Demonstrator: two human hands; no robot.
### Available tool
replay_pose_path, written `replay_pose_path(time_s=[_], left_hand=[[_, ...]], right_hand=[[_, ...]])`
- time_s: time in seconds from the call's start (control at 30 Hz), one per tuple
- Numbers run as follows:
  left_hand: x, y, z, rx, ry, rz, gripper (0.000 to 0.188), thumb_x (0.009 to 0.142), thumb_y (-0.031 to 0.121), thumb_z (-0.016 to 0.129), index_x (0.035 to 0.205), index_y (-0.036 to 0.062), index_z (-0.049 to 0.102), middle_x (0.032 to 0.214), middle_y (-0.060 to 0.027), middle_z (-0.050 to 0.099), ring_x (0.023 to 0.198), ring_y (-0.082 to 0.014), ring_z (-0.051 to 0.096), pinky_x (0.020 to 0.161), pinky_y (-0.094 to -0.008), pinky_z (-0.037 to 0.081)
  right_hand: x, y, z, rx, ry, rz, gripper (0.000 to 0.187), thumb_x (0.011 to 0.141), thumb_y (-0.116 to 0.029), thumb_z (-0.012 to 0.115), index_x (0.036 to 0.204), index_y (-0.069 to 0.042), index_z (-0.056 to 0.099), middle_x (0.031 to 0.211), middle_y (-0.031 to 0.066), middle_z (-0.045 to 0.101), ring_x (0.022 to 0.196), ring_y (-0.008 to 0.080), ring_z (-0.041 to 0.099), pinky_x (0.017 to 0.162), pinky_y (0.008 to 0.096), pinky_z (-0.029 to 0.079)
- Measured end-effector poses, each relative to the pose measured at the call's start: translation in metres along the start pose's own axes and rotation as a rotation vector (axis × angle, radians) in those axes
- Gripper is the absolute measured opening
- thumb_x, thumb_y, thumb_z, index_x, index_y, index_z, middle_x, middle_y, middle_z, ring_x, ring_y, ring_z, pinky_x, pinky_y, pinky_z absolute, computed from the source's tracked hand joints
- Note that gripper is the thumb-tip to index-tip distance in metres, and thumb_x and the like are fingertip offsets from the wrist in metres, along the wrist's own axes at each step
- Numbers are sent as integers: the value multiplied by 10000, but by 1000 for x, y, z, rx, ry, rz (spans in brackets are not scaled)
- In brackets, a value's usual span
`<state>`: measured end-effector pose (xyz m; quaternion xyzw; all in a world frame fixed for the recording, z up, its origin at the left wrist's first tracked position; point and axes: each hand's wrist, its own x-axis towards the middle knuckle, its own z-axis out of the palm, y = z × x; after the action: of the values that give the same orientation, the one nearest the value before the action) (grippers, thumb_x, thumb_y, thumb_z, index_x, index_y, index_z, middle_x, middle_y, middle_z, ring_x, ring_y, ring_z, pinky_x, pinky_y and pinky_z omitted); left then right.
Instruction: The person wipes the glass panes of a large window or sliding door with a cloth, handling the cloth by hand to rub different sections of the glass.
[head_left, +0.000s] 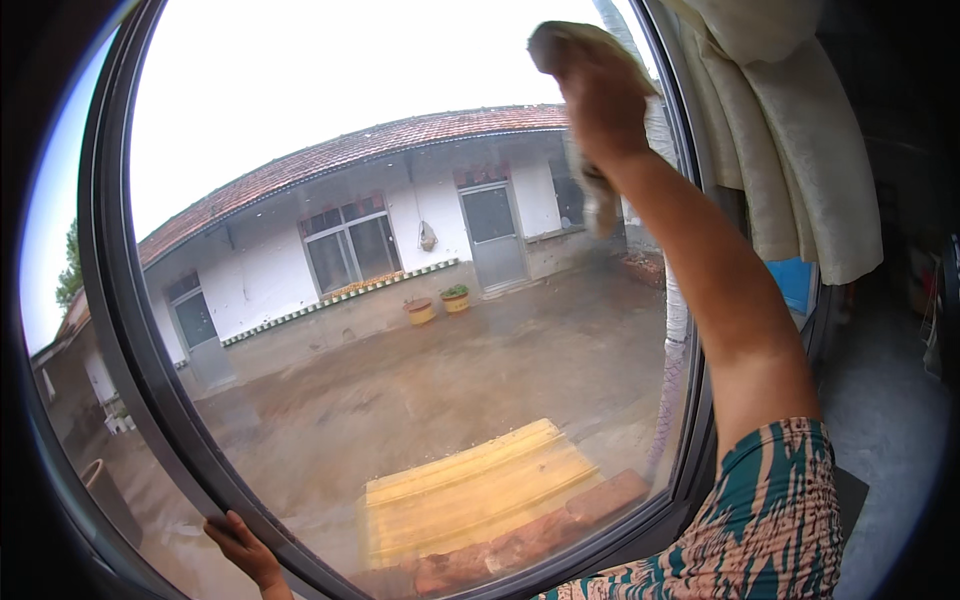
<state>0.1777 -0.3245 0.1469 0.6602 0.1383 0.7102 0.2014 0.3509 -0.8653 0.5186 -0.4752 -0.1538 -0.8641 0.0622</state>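
Note:
High on the right part of the window pane point(400, 370), my right hand point(603, 105) is closed round a cloth point(580, 45) and presses it to the glass. A loose end of the cloth hangs below the wrist, a little blurred. My right arm stretches up in front of the glass from a green and pink patterned sleeve. At the lower left, my left hand point(247, 553) grips the dark window frame point(165, 440), its fingers bent round the frame's edge.
A cream curtain point(780, 150) hangs bunched beside the window's right edge. Through the glass show a yard, a white house point(265, 270) with a tiled roof, two potted plants point(455, 297), a yellow corrugated sheet point(470, 485) and a row of bricks point(530, 540).

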Motion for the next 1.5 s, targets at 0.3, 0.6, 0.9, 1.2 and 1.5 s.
replay_pose_path(time_s=[0.3,0.6,0.9,1.2,1.5], left_hand=[[-4,-8,1,-16,23,-33,393,983,322,475,1131,-40,430,934,-220,525,827,-342,498,770,-366,412],[-7,27,5,-34,53,-28,384,961,273,512,1141,-57,432,987,-260,524,906,-437,510,814,-415,412],[5,35,-11,-149,-60,-22,448,925,354,548,1140,-12,404,898,-208,518,790,-377,524,684,-401,414],[16,56,-22,-340,-291,-75,498,927,270,575,1245,-25,329,1013,-180,510,886,-292,517,804,-361,421],[18,55,-29,-398,-355,-117,465,930,204,568,1241,-32,315,1020,-161,493,899,-252,501,832,-340,412]], right_hand=[[-74,121,-21,-397,-219,397,312,896,-318,578,1072,-64,619,1080,217,580,979,383,581,828,464,484],[57,-64,39,-309,16,-40,238,865,-220,619,1037,-57,639,1045,151,624,968,325,611,826,446,503],[106,-308,-3,615,-362,135,171,774,-31,546,937,-83,552,906,66,509,887,172,523,817,287,463],[-21,-393,-48,489,-102,-332,263,759,-216,625,1002,-117,622,1038,42,535,996,233,515,744,357,512],[-144,-380,-152,653,-389,-527,178,836,-269,600,955,-138,614,956,-16,552,935,131,551,742,281,495]])
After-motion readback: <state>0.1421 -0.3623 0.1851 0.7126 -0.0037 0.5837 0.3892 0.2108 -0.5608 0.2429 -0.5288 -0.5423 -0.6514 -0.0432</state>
